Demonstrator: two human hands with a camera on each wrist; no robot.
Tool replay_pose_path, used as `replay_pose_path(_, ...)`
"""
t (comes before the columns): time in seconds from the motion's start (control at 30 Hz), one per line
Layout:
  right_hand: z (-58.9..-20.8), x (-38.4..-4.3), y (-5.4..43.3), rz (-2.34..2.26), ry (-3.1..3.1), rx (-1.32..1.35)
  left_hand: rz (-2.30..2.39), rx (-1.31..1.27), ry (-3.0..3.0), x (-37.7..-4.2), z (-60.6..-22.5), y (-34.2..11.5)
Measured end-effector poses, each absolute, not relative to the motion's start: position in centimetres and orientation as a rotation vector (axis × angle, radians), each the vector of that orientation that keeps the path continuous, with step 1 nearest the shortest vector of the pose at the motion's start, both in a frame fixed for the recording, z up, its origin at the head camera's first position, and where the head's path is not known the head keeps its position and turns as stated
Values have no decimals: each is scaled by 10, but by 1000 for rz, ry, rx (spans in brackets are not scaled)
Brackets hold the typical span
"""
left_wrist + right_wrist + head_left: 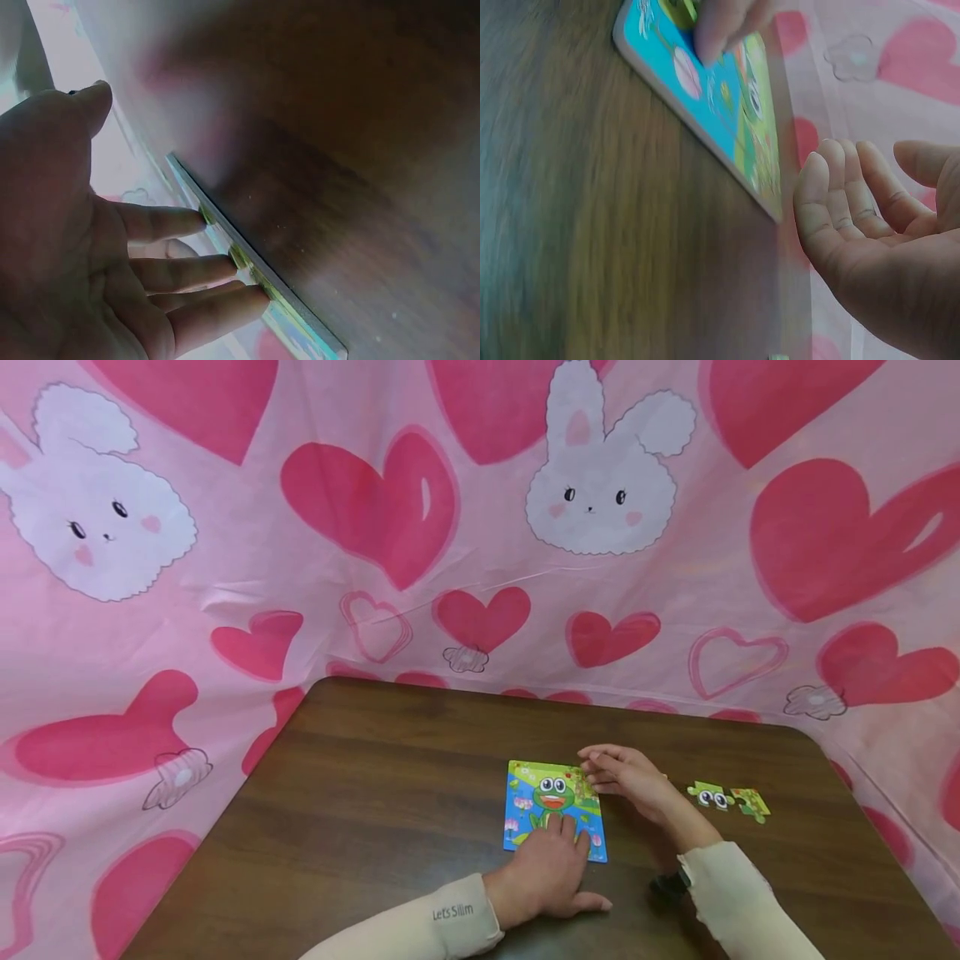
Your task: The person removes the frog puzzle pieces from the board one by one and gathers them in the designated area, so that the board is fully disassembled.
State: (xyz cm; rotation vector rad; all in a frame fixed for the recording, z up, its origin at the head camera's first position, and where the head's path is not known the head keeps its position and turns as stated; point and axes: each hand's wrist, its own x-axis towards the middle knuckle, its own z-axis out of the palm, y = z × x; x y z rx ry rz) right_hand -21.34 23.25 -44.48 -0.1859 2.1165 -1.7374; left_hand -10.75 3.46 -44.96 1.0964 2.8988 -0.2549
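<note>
A square frog puzzle (523, 814) lies on the brown table, with a green frog, blue water and pink flowers on it. My left hand (546, 870) rests on its lower part, and in the left wrist view the fingertips (251, 300) touch the picture just inside the near edge, thumb held apart. Beside the puzzle's upper right corner is my right hand (633, 781), covering part of that corner in the head view. The right wrist view shows its palm bare, fingers (817, 195) loosely bent and holding nothing.
To the right of my right hand lie two loose puzzle pieces on the table (390, 793): one with cartoon eyes (708, 796), one green (750, 802). A pink cloth (495, 560) with hearts and rabbits hangs behind the table's far edge.
</note>
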Motion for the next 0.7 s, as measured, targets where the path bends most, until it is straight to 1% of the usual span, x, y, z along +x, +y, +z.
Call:
replay_pose_path(0.47, -455, -225, 183, -1626, 2063, -263, -219, 1105, 2841, -109, -452, 34)
replay_pose_path(0.7, -455, -232, 161, -1565, 2091, -387, -204, 1110, 2806, -111, -450, 34)
